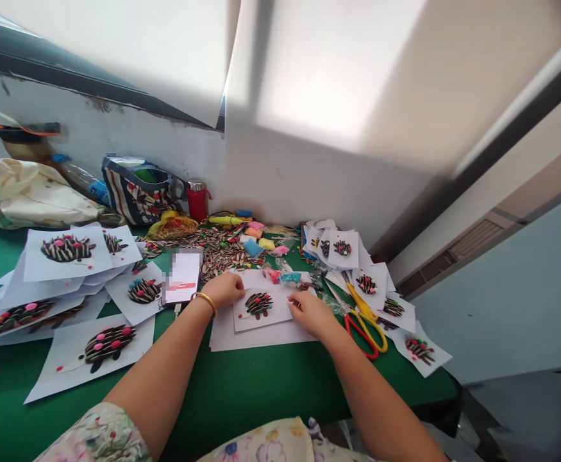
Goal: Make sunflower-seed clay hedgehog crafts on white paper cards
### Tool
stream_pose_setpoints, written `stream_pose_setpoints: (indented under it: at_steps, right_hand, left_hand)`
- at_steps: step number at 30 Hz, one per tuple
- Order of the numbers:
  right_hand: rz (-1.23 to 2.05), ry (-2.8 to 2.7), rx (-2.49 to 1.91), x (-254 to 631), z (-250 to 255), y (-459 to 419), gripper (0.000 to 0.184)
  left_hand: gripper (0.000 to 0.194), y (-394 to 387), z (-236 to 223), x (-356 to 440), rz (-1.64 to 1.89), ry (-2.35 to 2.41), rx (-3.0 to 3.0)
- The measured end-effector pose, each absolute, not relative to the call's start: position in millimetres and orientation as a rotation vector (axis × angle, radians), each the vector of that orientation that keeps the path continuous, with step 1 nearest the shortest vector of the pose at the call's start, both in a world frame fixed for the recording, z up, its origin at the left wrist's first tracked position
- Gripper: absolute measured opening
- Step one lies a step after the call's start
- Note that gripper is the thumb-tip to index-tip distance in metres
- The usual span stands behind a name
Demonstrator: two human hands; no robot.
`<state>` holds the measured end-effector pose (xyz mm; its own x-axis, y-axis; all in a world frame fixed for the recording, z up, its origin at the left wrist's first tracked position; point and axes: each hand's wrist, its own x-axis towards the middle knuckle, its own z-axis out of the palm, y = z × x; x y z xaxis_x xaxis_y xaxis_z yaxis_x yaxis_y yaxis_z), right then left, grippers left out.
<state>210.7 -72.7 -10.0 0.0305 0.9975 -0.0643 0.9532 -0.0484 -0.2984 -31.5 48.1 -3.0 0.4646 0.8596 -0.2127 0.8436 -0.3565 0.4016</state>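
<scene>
The card (pixel 280 314) lies at the centre of the frame, on a stack (pixel 265 342) of white paper, and bears a dark, striped hedgehog figure (pixel 259 303) with small coloured balls. The left hand (pixel 226 290) is at its left edge, fingers bent inward; the right hand (pixel 311 313) is at its right edge, thumb and fingers partly curled. Whether either hand pinches the card or merely rests against it cannot be told. In this inspector's judgement the card is light and thin, likely to flex under its raised figure; the figure appears to be soft clay set with seeds, liable to dent or shed pieces if pressed. Sound holding points are the bare margins at the two sides; the figure itself should be left untouched. The bench (pixel 261 391) is covered in green. Similar cards stand in a loose, overlapping left pile (pixel 34 271) and spread along the right side of the frame. A heap of striped seeds (pixel 220 253) occupies the middle distance, with clay packets (pixel 252 248) beside it. A phone (pixel 191 273) lies near the left hand; scissors (pixel 360 301) lie beyond the right. Against the wall (pixel 174 144), upper left, are a bag (pixel 138 189) and a red flask (pixel 197 202). Pale blinds (pixel 318 77) hang above.
</scene>
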Motion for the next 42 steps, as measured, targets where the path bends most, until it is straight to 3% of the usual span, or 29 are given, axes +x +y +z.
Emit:
stream_pose_setpoints:
  at_steps: [5, 12, 20, 26, 30, 33, 42]
  right_hand:
    - [0.272, -2.071, -2.106, 211.5, -15.9, -82.7, 0.023]
    - [-0.164, -2.164, -2.264, 226.5, -7.0, -74.0, 0.025]
    - [-0.237, -2.303, -2.205, 218.1, -10.8, -61.9, 0.027]
    - [-0.207, -2.208, -2.227, 218.7, -2.9, -85.3, 0.02]
    - [0.231, -2.078, -2.059, 208.0, -2.9, -115.7, 0.02]
    - [0.429, -2.015, -1.856, 195.9, -11.9, -131.3, 0.033]
    - [0.349, -2.004, -1.723, 185.9, -39.1, -132.1, 0.025]
  left_hand:
    - [0.024, 42.2, 2.5, -30.5, -0.001, 1.42, 2.314]
    - [0.026, 31.2, 10.6, -22.8, -0.104, 1.504, 2.371]
    - [0.031, -5.5, 14.7, -18.1, -0.207, 1.536, 2.385]
    - [0.036, -41.8, 11.4, -27.5, -0.167, 1.516, 2.451]
    - [0.038, -60.2, 6.8, -30.2, -0.118, 1.488, 2.488]
    - [0.038, -68.2, 0.8, -29.3, -0.045, 1.511, 2.487]
    - [0.035, -71.2, -14.7, -30.8, 0.125, 1.584, 2.47]
